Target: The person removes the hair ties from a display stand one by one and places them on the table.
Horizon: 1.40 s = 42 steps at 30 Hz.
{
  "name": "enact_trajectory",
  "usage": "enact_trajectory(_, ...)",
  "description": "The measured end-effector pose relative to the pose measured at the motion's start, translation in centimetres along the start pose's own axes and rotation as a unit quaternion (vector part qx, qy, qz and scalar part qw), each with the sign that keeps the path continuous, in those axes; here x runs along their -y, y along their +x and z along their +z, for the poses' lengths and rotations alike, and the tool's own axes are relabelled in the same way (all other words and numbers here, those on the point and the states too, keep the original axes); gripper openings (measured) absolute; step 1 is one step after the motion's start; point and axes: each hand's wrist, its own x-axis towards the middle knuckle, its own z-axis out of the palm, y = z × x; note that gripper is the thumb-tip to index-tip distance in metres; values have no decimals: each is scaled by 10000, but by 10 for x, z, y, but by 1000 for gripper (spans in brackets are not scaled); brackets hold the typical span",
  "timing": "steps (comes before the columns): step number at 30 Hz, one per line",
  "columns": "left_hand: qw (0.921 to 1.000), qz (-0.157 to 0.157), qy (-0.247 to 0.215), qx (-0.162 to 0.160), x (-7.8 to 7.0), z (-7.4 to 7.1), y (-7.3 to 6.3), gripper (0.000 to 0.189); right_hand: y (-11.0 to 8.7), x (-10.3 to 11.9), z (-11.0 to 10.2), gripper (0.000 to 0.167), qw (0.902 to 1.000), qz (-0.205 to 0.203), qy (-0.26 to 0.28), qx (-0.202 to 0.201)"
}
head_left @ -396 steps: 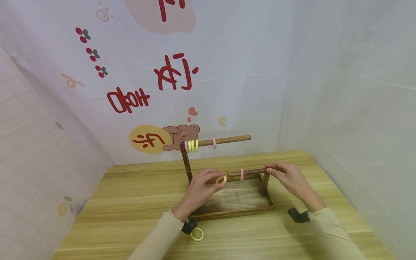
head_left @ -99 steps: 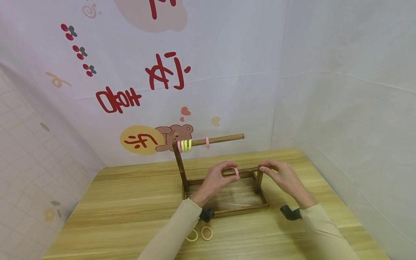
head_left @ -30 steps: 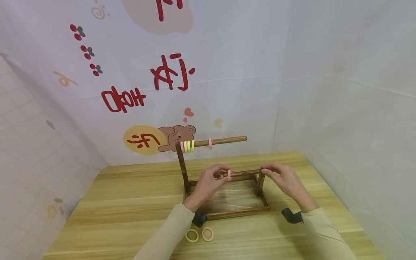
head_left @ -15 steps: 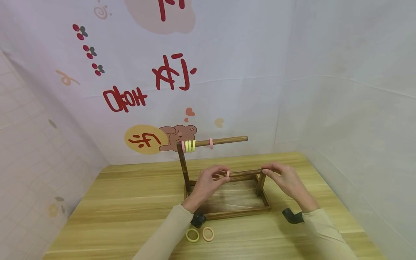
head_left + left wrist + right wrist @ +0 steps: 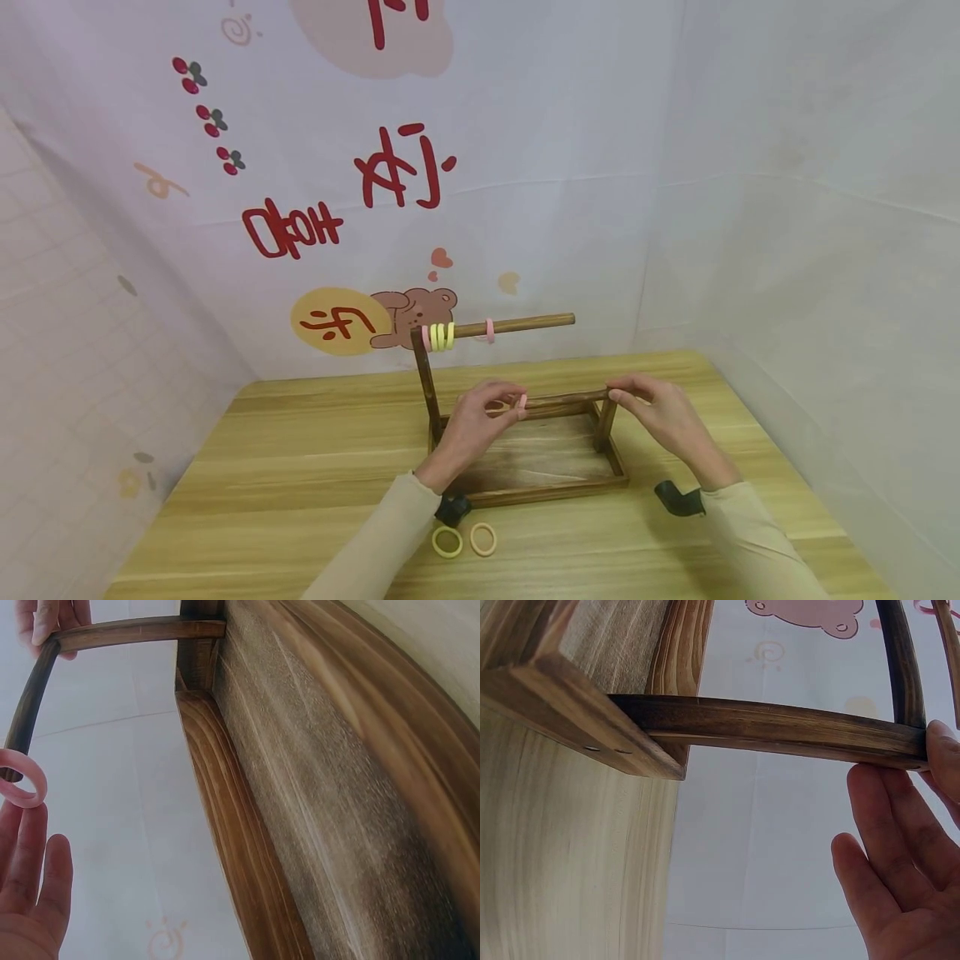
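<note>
My left hand [image 5: 472,425] pinches a pink ring [image 5: 522,402] between thumb and fingers at the free left end of the stand's lower rod [image 5: 566,399]. In the left wrist view the rod's tip shows within the loop of the pink ring [image 5: 40,784]. My right hand [image 5: 667,412] holds the corner where that rod meets its short post [image 5: 605,427]; in the right wrist view the fingertips press the post [image 5: 780,729] near its top. Below lies the stand's wooden tray base [image 5: 540,493]. A yellow ring [image 5: 436,543] and an orange ring [image 5: 473,542] lie flat in front.
The upper rod [image 5: 536,322] juts right from a tall post [image 5: 427,383]. It carries several yellow rings [image 5: 442,337] and a pink ring by the post, plus another pink ring [image 5: 491,331] midway. Black wrist devices [image 5: 453,510] hang under both forearms. A printed cloth [image 5: 570,208] stands behind the table.
Over the last seconds my left hand has slid the pink ring leftward along the lower rod to its free end. The orange ring, earlier in that hand, lies on the table. My right hand keeps its hold.
</note>
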Motion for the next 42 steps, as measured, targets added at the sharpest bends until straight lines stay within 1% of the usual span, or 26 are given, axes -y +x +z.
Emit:
enact_trajectory(7, 10000, -33, -41, 0, -2, -6, -4, 32, -1, 3, -1, 21, 10000, -8, 9, -48)
enact_trajectory(13, 9998, 171, -27, 11, -2, -10, -10, 32, -1, 1, -1, 21, 10000, -44, -3, -42)
enact_trajectory(17, 9997, 210, -29, 95, -3, -12, -15, 31, -1, 0, 0, 20, 10000, -69, 20, -31)
enact_trajectory(24, 9992, 160, -132, 327, -9, -14, -22, 31, 0, -1, 0, 21, 9999, -95, 29, -27)
enact_trajectory(31, 9976, 297, 113, 612, -15, -17, -28, 29, 1, 1, -1, 21, 9999, -86, 13, -52)
enact_trajectory(38, 9956, 545, 266, 716, -15, -19, -33, 28, 0, 2, -2, 20, 9999, -128, -32, -92)
enact_trajectory(42, 9944, 581, 390, 788, -17, -20, -36, 26, 0, 2, -1, 20, 9999, -141, -15, -79)
